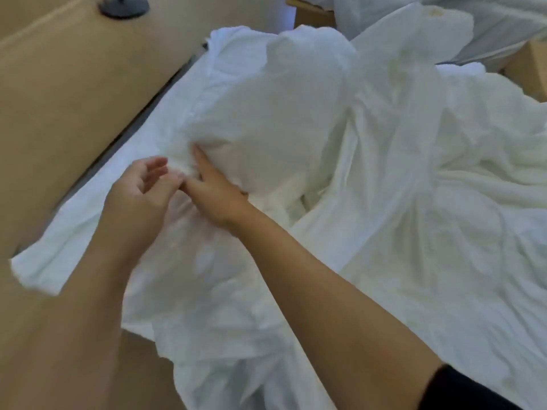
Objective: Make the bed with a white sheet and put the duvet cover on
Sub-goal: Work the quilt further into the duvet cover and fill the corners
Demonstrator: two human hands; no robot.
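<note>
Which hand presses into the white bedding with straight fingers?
The right hand, on the arm with the black sleeve; the left hand is held beside it, fingers relaxed.

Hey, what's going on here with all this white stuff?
A person is sorting out bedding. Their right hand reaches forward with straight fingers against a bunched mound of white bedding. The left hand hovers beside it, fingers loosely curled, holding nothing I can see. The fabric lies crumpled and heaped, nowhere smoothed out, so the job looks far from finished. I cannot tell sheet from duvet cover.
</note>
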